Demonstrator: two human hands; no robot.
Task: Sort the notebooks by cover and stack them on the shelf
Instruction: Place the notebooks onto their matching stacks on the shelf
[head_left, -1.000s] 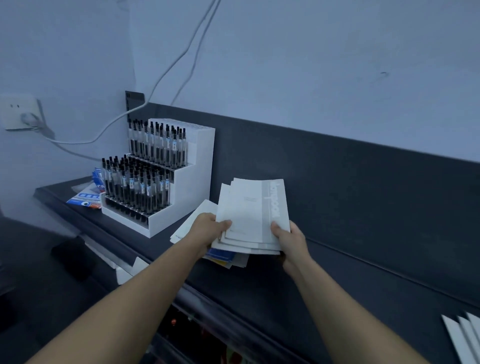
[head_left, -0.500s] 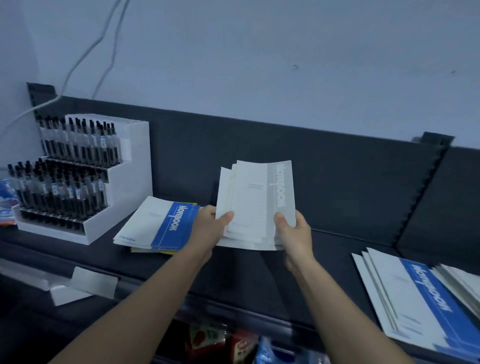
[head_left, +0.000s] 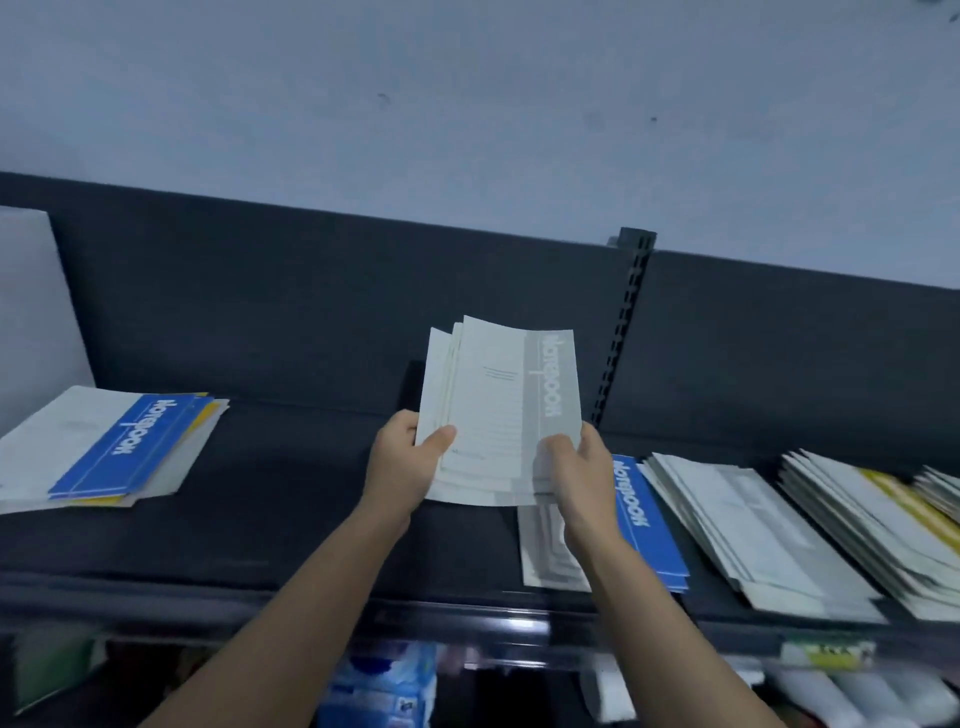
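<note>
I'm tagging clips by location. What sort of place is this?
Probably a stationery shop: stacks of notebooks on a dark display shelf, a slotted upright behind, packaged goods below.

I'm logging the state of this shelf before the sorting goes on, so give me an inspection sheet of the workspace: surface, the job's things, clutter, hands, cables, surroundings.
Surface: dark shelf, bare in the middle between the piles.
Job's things: grey-banded notebooks fanned and held above the shelf; mixed pile at the left with a blue-banded cover on top and yellow edges beneath; blue stack, grey stack and yellow-banded stack laid out to the right.
Clutter: white box at the far left edge, contents out of view.
Hands: left hand and right hand both grip the held notebooks at their lower edge.
Cables: nothing seen.
Surroundings: pale wall above a dark back panel; blurred goods on the shelf below.
</note>
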